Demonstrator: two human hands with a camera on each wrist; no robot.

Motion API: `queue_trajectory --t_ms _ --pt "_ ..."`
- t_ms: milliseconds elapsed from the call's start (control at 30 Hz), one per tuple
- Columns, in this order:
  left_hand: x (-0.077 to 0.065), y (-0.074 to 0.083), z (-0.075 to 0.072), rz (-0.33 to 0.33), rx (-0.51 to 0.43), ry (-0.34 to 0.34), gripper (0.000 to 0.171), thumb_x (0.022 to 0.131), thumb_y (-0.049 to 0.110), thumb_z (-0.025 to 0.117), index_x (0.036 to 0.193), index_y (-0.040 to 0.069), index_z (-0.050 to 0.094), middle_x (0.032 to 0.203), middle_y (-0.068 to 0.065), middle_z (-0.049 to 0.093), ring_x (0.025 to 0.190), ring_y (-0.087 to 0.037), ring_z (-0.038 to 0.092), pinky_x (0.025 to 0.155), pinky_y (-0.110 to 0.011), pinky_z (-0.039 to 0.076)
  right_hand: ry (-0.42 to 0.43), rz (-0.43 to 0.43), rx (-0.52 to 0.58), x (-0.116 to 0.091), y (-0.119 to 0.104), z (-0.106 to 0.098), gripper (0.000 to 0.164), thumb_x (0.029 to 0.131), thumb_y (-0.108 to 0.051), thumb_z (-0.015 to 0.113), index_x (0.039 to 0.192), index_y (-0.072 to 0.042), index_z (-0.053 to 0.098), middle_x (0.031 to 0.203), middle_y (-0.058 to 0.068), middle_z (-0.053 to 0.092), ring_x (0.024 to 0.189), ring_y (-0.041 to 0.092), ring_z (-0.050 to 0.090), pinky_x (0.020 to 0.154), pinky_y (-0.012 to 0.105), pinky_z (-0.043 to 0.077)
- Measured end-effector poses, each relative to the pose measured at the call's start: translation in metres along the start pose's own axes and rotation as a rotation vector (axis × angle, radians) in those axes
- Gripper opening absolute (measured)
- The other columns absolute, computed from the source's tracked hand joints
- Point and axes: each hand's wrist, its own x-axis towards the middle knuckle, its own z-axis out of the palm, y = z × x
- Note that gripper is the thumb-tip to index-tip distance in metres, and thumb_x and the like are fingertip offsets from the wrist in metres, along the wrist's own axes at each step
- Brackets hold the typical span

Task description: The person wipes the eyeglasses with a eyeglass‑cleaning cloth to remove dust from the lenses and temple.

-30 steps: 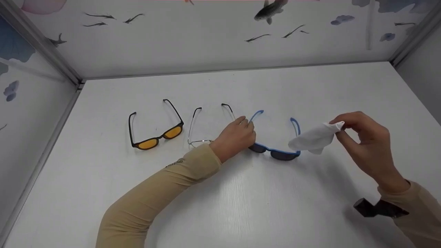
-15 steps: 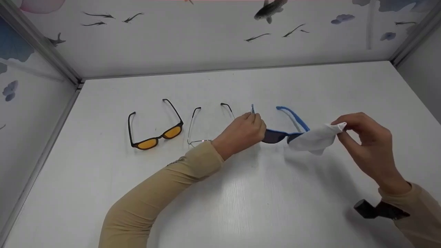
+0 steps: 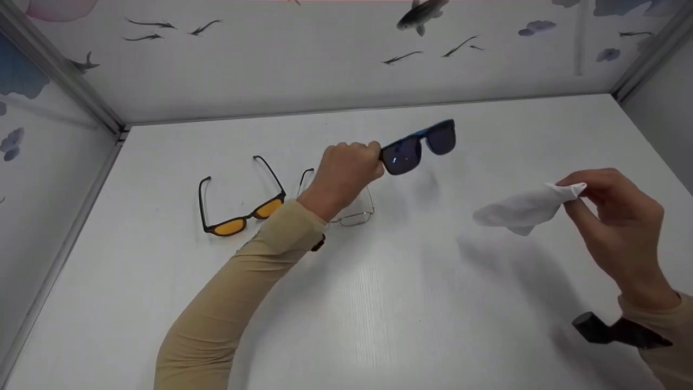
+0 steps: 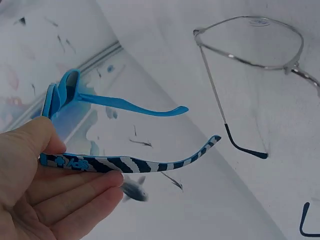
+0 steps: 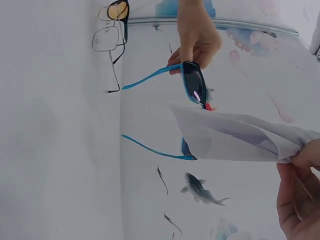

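Note:
My left hand (image 3: pixel 346 170) grips a pair of sunglasses (image 3: pixel 403 155) by one hinge end, raised above the table with the dark lenses facing me. In the left wrist view the zebra-striped temple (image 4: pixel 135 165) lies between thumb and fingers, and the blue inner side of the other temple (image 4: pixel 130 105) shows. My right hand (image 3: pixel 617 222) pinches a white cloth (image 3: pixel 522 208) by one corner between thumb and forefinger. The cloth hangs in the air, apart from the sunglasses in the head view.
Thin metal-framed eyeglasses (image 3: pixel 354 219) lie on the white table (image 3: pixel 379 325), partly hidden behind my left hand. To their left sit black-framed glasses with orange lenses (image 3: pixel 230 226). White panels printed with fish (image 3: pixel 422 19) border the table at the back and sides.
My left hand has picked the sunglasses up off the table, lifted them back and to the left, and turned the lenses toward me. My right hand has shifted right with the cloth.

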Motion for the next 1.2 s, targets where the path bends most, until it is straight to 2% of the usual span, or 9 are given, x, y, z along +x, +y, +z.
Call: queue_trajectory --t_ms 100,200,367,533,700,800,933,1200 --pt "-0.001 -0.012 -0.007 -0.126 -0.190 0.011 0.015 0.084 0.009 0.051 0.074 0.001 0.059 0.059 -0.003 0.054 0.051 -0.010 0.038 0.045 -0.025 0.041 -0.021 0.000 -0.004 -0.001 0.000 0.003 0.019 0.073 0.023 0.051 0.091 0.021 0.055 0.086 0.023 0.057 0.079 0.023 0.054 0.075 0.022 0.044" --pt "-0.002 -0.020 -0.013 -0.207 -0.369 -0.004 0.014 0.082 0.007 0.049 0.073 0.001 0.058 0.060 -0.003 0.053 0.052 -0.010 0.039 0.047 -0.023 0.038 -0.030 -0.007 0.035 -0.001 0.001 0.007 0.019 0.072 0.023 0.051 0.090 0.022 0.054 0.086 0.023 0.057 0.079 0.024 0.054 0.075 0.023 0.044" --pt "-0.004 -0.025 -0.018 -0.305 -0.631 -0.064 0.015 0.084 0.008 0.049 0.081 0.000 0.062 0.068 -0.005 0.061 0.056 -0.011 0.053 0.053 -0.021 0.042 -0.049 -0.032 0.171 -0.002 0.003 0.014 0.017 0.072 0.023 0.051 0.088 0.023 0.054 0.084 0.026 0.056 0.079 0.025 0.054 0.075 0.023 0.044" --pt "-0.005 -0.028 -0.019 -0.408 -0.852 -0.159 0.020 0.086 0.005 0.048 0.094 -0.006 0.062 0.073 -0.012 0.065 0.061 -0.019 0.063 0.057 -0.025 0.050 -0.100 -0.053 0.156 -0.004 0.003 0.023 0.015 0.072 0.021 0.050 0.087 0.021 0.055 0.083 0.025 0.056 0.077 0.023 0.053 0.073 0.022 0.044" --pt "-0.007 -0.028 -0.019 -0.512 -0.960 -0.293 0.025 0.088 0.007 0.046 0.103 -0.008 0.059 0.077 -0.014 0.064 0.061 -0.019 0.064 0.058 -0.025 0.051 -0.144 -0.069 0.093 -0.007 0.002 0.032 0.017 0.071 0.022 0.050 0.085 0.018 0.057 0.081 0.022 0.057 0.075 0.020 0.052 0.069 0.022 0.043" --pt "-0.009 -0.025 -0.019 -0.541 -1.005 -0.357 0.026 0.089 0.009 0.045 0.103 -0.009 0.057 0.077 -0.014 0.063 0.062 -0.019 0.064 0.058 -0.025 0.051 -0.157 -0.086 0.039 -0.007 0.001 0.037 0.019 0.069 0.023 0.051 0.085 0.016 0.059 0.080 0.021 0.057 0.074 0.018 0.051 0.068 0.022 0.043" --pt "-0.011 -0.021 -0.017 -0.539 -1.040 -0.412 0.025 0.091 0.011 0.043 0.099 -0.008 0.057 0.076 -0.015 0.063 0.061 -0.019 0.064 0.058 -0.025 0.052 -0.154 -0.092 -0.012 -0.004 -0.002 0.041 0.024 0.067 0.025 0.050 0.086 0.014 0.059 0.081 0.021 0.058 0.075 0.017 0.052 0.069 0.022 0.044" --pt "-0.015 -0.010 -0.009 -0.514 -1.023 -0.516 0.023 0.091 0.011 0.041 0.094 -0.007 0.055 0.072 -0.014 0.062 0.059 -0.019 0.064 0.055 -0.025 0.051 -0.142 -0.115 -0.046 0.015 -0.017 0.058 0.027 0.065 0.026 0.052 0.086 0.011 0.060 0.081 0.017 0.059 0.076 0.017 0.052 0.069 0.022 0.044"
